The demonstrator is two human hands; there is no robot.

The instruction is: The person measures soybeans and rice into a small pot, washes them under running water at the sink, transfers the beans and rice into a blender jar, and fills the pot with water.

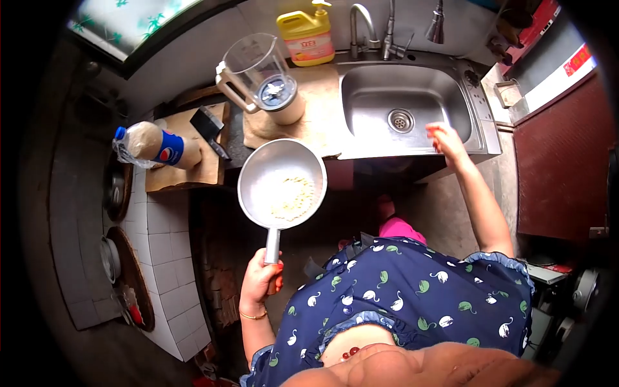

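Note:
My left hand (263,278) is wrapped round the handle of a wide silver metal scoop (258,169), shaped like a deep round pan. Inside it, small pale yellow pieces (294,198), like beans or grains, lie toward the right side. Past the scoop's far rim stands a blender jug (258,58) with a clear body, a cream handle and a blade unit at its bottom. My right hand (446,143) is held over the front right edge of the steel sink (367,132). Its fingers are apart and hold nothing.
A yellow pump bottle (308,42) and taps (374,45) stand behind the counter. A cleaver (209,126) and a Pepsi-labelled bottle (171,148) of pale contents lie on a wooden board (187,179) at left. A dark red panel (561,155) is at right.

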